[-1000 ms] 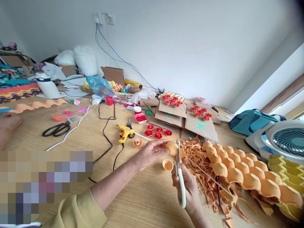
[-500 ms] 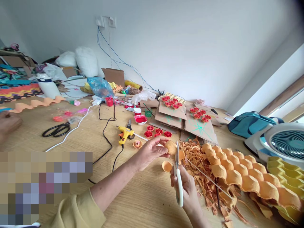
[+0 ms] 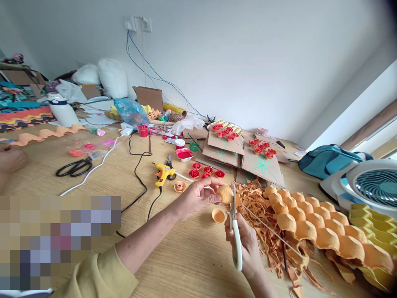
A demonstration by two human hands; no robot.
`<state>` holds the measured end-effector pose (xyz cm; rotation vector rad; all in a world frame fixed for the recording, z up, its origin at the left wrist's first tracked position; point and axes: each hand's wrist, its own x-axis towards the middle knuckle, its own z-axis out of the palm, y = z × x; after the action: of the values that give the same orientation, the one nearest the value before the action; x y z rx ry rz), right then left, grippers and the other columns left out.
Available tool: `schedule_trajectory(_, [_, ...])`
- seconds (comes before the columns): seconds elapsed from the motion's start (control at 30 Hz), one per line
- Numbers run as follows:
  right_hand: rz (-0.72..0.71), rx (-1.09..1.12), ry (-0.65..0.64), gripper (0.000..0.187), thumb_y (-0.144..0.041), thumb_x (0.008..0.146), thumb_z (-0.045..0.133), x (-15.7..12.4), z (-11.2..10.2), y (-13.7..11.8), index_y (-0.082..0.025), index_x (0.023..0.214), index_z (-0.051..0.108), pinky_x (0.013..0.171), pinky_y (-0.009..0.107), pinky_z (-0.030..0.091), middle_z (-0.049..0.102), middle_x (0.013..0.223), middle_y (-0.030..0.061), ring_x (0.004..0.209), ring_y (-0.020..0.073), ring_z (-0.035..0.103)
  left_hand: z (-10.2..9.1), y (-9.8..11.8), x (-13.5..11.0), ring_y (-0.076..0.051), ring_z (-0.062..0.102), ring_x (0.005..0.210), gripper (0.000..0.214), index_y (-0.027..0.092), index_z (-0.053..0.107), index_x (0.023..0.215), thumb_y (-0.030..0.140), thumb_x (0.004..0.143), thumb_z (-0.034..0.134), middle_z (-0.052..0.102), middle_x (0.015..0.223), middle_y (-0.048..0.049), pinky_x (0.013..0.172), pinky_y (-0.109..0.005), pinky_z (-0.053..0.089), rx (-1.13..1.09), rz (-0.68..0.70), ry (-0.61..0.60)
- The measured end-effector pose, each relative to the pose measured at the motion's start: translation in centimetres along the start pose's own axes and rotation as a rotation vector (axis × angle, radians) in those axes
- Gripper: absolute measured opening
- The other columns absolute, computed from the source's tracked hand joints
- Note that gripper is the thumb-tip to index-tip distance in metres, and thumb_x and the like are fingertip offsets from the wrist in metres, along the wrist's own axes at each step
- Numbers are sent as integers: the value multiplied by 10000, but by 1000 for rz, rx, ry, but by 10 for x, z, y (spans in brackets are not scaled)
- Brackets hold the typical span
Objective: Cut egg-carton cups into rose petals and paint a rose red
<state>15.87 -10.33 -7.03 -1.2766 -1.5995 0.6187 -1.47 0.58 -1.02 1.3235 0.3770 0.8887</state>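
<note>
The orange pulp cup (image 3: pixel 225 193) sat in my left hand (image 3: pixel 198 198), domed side showing, right at the fingertips, so from that hand it lay at three o'clock. The grip was a narrow pinch on the cup's near side, which I judged was meant to leave the opposite edge free for the blades.

At three o'clock from the cup, just beside it, stood the scissors (image 3: pixel 237 244), blades pointing to twelve. My right hand (image 3: pixel 248 246) was closed around their pale handles; I could not tell whether the blades touched the rim.

Toward seven o'clock a loose cup (image 3: pixel 218 215) rested open side up on the table (image 3: pixel 180 256). The trimmings (image 3: pixel 256 198) lay heaped at four, probably because offcuts dropped there. Beyond them was the egg tray (image 3: pixel 322 227), likely put on that side for easy reach.

Between nine and ten, past my left hand, were a pale flower (image 3: pixel 180 187) and the yellow glue gun (image 3: pixel 163 174). Red roses (image 3: pixel 206 170) sat near eleven, apart from the cutting, perhaps to keep them clean.
</note>
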Motion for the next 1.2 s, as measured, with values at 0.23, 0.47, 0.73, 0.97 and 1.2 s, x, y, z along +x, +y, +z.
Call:
schedule_trajectory(0.23, [-6,-7,15,330,-472,956,456,-3,1,0,-212,758,504,588,266,363,484,697,-9,648,155,451,1,4,0,-153,615,837,371,233,697,1135,328,784,772,650,888,-32,818,-321,527,4,-8,7])
schedule_trajectory(0.47, [-5,78,5,331,-491,954,472,-5,4,0,-208,791,530,580,260,356,491,697,-16,628,143,447,3,14,1,-145,594,854,401,233,701,1150,342,773,780,641,948,-36,854,-310,486,30,-20,15])
schedule_trajectory(0.73, [10,82,11,409,-527,949,453,-4,5,-6,-210,691,467,524,250,320,454,617,-27,558,128,406,4,22,4,-133,604,874,356,217,655,1079,302,762,794,643,1009,-27,821,-260,450,38,9,27])
schedule_trajectory(0.97, [44,134,-7,432,-547,943,465,-4,11,-3,-213,669,464,516,245,344,454,575,-35,527,124,409,1,33,5,-149,614,850,338,180,641,1003,335,750,802,666,884,-34,780,-262,449,64,-6,20])
schedule_trajectory(1.2, [82,248,-17,452,-598,944,446,1,9,-12,-200,744,527,521,252,357,498,590,-17,541,132,434,-6,15,-1,-154,623,924,341,211,648,1035,324,752,801,640,1034,-37,779,-267,517,-113,-113,117])
